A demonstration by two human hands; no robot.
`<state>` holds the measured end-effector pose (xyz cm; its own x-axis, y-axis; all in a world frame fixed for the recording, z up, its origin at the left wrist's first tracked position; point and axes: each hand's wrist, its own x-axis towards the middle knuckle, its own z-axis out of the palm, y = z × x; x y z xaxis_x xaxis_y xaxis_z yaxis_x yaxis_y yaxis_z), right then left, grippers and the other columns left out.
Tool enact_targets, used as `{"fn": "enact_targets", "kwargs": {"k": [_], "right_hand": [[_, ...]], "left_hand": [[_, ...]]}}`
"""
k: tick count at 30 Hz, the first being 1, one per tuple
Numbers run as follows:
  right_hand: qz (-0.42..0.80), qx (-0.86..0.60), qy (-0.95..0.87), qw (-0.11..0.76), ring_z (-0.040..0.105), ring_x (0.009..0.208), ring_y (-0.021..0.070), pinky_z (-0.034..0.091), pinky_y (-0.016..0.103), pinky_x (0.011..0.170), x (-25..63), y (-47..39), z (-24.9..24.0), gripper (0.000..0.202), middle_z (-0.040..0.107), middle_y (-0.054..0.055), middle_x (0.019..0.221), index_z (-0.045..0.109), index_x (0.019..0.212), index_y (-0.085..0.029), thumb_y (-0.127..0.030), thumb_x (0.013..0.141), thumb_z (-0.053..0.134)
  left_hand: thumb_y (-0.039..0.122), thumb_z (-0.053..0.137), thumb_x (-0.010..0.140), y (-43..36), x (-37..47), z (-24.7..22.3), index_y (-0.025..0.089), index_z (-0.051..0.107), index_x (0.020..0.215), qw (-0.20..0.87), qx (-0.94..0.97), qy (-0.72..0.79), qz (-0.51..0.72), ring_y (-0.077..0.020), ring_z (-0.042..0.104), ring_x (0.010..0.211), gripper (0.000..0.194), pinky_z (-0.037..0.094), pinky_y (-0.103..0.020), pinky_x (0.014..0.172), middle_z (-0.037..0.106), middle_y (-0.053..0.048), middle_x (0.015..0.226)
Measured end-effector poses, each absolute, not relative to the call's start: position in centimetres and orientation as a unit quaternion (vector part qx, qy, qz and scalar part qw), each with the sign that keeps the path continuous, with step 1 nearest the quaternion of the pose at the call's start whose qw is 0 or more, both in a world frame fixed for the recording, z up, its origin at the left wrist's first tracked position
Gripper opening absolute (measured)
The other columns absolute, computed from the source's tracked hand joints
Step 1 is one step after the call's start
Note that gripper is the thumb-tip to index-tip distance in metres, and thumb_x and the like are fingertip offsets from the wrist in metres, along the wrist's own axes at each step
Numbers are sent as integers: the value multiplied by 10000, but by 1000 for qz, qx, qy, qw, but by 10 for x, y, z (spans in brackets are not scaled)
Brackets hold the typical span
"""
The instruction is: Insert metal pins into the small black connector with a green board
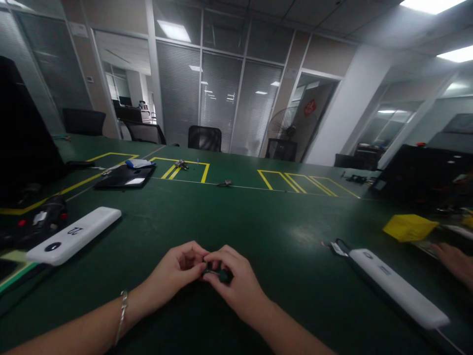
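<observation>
My left hand (184, 264) and my right hand (234, 276) meet low in the middle of the view, just over the green tabletop (236, 217). Between the fingers of my right hand is a small dark piece (224, 275) with a thin, light, shaft-like part pointing left. Its exact kind is too small and shaded to tell. The thumb and fingers of my left hand pinch close to the left end of it, and what they grip is hidden by the fingertips. A silver bracelet circles my left wrist.
Long white boxes lie at left (79, 234) and right (399, 288). Farther back are a black tablet (125, 176), small metal parts (182, 164), another small part (224, 183) and yellow tape outlines. Another person's hand (456, 261) is at the right edge, near a yellow block (410, 227).
</observation>
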<state>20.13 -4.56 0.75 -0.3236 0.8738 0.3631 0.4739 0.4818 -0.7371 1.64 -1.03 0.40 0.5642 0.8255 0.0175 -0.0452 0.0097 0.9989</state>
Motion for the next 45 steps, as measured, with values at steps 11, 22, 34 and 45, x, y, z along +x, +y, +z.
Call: {"fn": "enact_targets", "kwargs": {"k": [11, 22, 34, 45], "right_hand": [[268, -444, -760, 392, 538, 728, 136, 428, 250, 650, 202, -45, 6, 236, 582, 2, 869, 633, 998, -220, -116, 788, 666], [277, -437, -767, 380, 563, 756, 141, 428, 249, 659, 201, -45, 11, 194, 597, 4, 867, 634, 985, -223, -128, 817, 645], [288, -479, -733, 388, 569, 628, 126, 391, 239, 599, 204, -41, -2, 300, 579, -46, 704, 580, 1084, -218, -236, 802, 679], [296, -478, -742, 365, 581, 695, 145, 414, 250, 627, 208, -44, 11, 204, 614, -6, 783, 586, 1083, -220, -344, 941, 508]], "left_hand": [[232, 660, 801, -11, 15, 4, 156, 610, 938, 615, 643, 306, 339, -155, 570, 740, 165, 435, -289, 693, 652, -26, 847], [216, 642, 796, -11, 15, 4, 176, 601, 898, 605, 647, 313, 344, -185, 596, 812, 117, 445, -302, 719, 649, -27, 865], [241, 636, 818, -6, 11, -1, 173, 606, 950, 598, 648, 323, 345, -181, 591, 804, 151, 447, -305, 716, 644, -32, 885], [268, 613, 825, -11, 14, 11, 186, 552, 1010, 603, 649, 330, 325, -172, 578, 785, 211, 441, -303, 706, 641, -27, 873]]}}
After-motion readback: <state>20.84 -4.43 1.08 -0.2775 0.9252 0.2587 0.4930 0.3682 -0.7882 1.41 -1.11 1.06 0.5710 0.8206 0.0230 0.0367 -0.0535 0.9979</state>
